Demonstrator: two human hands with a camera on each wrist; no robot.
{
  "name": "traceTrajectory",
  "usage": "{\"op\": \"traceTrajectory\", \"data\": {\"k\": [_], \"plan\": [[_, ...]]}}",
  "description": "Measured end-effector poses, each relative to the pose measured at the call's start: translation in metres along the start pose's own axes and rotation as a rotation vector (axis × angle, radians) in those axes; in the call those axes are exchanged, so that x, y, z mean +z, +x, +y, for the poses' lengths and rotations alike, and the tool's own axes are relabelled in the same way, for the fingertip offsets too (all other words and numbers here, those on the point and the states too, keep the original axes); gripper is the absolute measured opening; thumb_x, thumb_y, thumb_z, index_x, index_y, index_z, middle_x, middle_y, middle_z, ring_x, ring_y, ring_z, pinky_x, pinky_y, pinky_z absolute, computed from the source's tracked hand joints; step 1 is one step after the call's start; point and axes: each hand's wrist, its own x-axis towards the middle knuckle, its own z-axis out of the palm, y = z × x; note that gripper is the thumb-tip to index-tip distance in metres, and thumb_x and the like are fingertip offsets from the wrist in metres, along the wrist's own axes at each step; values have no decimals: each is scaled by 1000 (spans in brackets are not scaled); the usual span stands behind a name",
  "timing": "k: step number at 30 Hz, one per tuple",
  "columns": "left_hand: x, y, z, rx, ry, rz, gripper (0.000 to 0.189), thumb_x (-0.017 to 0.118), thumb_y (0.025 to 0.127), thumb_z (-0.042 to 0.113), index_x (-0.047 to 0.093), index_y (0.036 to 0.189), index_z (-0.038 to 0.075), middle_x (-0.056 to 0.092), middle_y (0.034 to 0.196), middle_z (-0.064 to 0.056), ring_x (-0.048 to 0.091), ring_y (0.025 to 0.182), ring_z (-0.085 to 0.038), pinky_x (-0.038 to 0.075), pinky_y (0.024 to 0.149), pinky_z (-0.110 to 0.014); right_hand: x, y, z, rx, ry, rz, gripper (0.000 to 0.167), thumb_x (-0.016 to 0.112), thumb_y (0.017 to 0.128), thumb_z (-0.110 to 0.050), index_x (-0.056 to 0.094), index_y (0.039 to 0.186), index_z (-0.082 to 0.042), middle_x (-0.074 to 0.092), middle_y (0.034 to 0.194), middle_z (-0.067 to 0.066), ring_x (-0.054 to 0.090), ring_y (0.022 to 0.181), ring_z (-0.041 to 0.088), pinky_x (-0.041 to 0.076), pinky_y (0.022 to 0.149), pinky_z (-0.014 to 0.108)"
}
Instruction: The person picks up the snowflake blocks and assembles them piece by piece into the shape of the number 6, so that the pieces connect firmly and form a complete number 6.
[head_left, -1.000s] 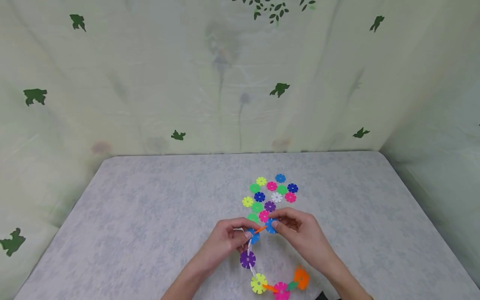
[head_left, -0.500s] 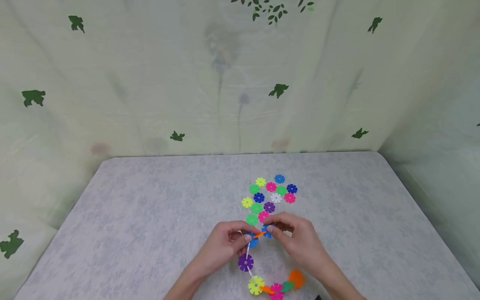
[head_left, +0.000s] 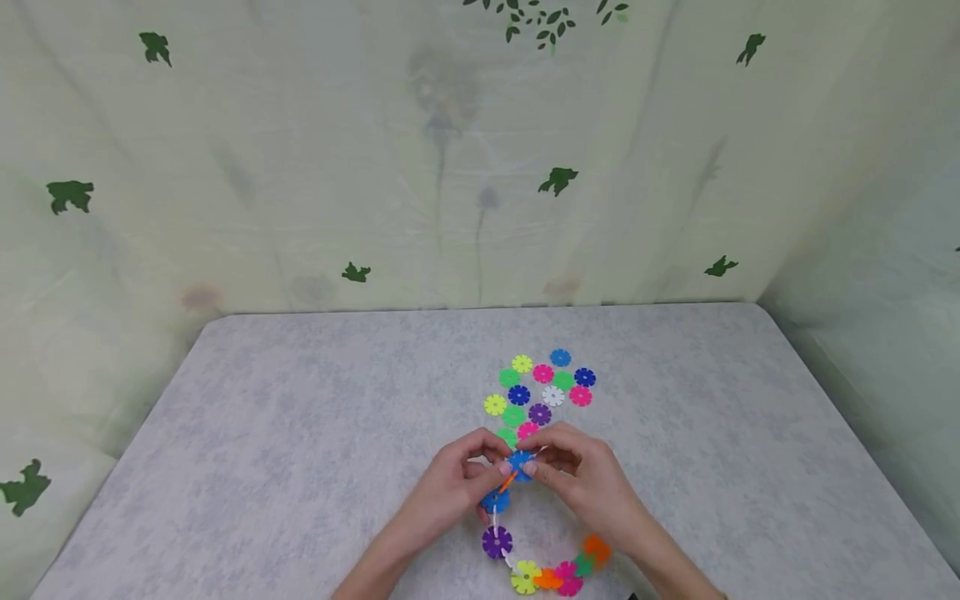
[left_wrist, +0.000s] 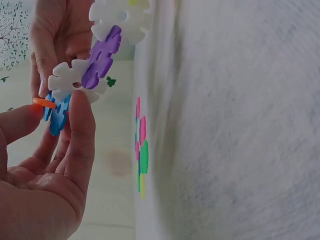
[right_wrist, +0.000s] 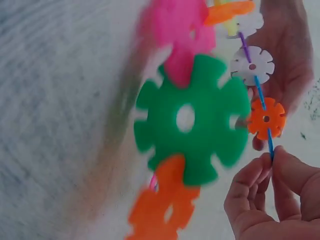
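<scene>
A chain of slotted interlocking discs hangs from my two hands. My left hand (head_left: 459, 487) grips the chain at its upper end, its thumb against an orange disc (left_wrist: 44, 102) and its fingers by a blue disc (left_wrist: 59, 117). My right hand (head_left: 588, 475) pinches the blue end disc (head_left: 521, 465) between thumb and fingers. That disc is joined to the orange one. Below follow white discs, a purple disc (head_left: 497, 542), a yellow disc (head_left: 526, 577), a pink disc (head_left: 568, 580), a green disc (right_wrist: 220, 120) and an orange disc at the free end (head_left: 597, 550). The left fingertips are partly hidden.
Several loose discs lie flat on the grey table (head_left: 337, 400) beyond the hands, among them a white disc (head_left: 553, 396), a dark blue disc (head_left: 519, 395) and a purple disc (head_left: 540, 414). A pale curtain (head_left: 300, 167) stands behind the table.
My right hand has drawn left with the blue end disc, up close to my left hand. The left grip has shifted up the chain, and the other blue disc now sits lower.
</scene>
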Motion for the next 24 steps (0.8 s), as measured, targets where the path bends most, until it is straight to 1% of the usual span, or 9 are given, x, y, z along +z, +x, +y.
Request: {"op": "traceTrajectory", "data": {"k": [1,3,6,8,11,14,17,21,24], "plan": [[1,0,0,-13,-10,1,16,64,97,18,63,111,10,60,98,-10,59,58,-20,55,53,-40,0,0,0,4,17,-3,18,71,90,-8,72,108,-13,64,103,7,63,92,23,55,81,28],[1,0,-1,-21,-10,4,16,65,96,17,63,111,11,61,99,-9,59,60,-18,52,51,-32,1,0,0,17,54,-20,20,71,90,-7,71,109,-13,63,105,8,63,94,24,55,82,29],[1,-1,-1,-1,36,15,13,65,95,14,65,108,13,61,101,-7,58,62,-17,46,51,-25,-1,1,1,31,67,-55,21,70,91,-9,69,112,-12,63,108,9,63,95,25,54,83,29],[1,-1,-2,22,73,22,11,65,95,13,66,106,14,61,101,-6,59,63,-17,41,52,-23,-5,1,2,35,62,-72,21,69,93,-10,68,114,-9,64,110,11,64,97,26,54,84,29],[2,0,-3,35,112,25,11,66,94,14,67,105,16,62,101,-4,61,65,-18,45,54,-24,-15,5,4,39,27,-93,22,67,94,-12,67,115,-6,66,112,14,65,99,28,54,84,28],[2,1,-4,16,133,31,12,67,94,15,68,106,17,62,100,-3,62,66,-19,49,54,-27,-28,12,8,33,-38,-118,21,64,96,-10,67,116,-4,66,112,15,63,103,29,53,85,28],[2,1,-4,-5,143,36,16,67,94,15,67,110,17,62,101,-3,62,66,-20,52,53,-32,-38,23,12,19,-137,-157,20,62,97,-7,67,116,-5,67,111,12,62,104,28,52,86,28],[1,2,-4,-17,131,36,22,67,94,13,65,116,13,61,101,-5,62,66,-22,54,52,-37,-45,38,18,-4,-298,-203,20,62,96,-5,69,115,-7,68,109,6,62,100,22,52,87,34],[1,2,-4,-27,108,40,23,67,94,11,65,117,10,61,101,-6,61,65,-22,54,51,-38,-47,49,21,-41,-421,-220,21,62,95,-2,69,114,-8,68,108,3,61,99,19,52,88,39]]}}
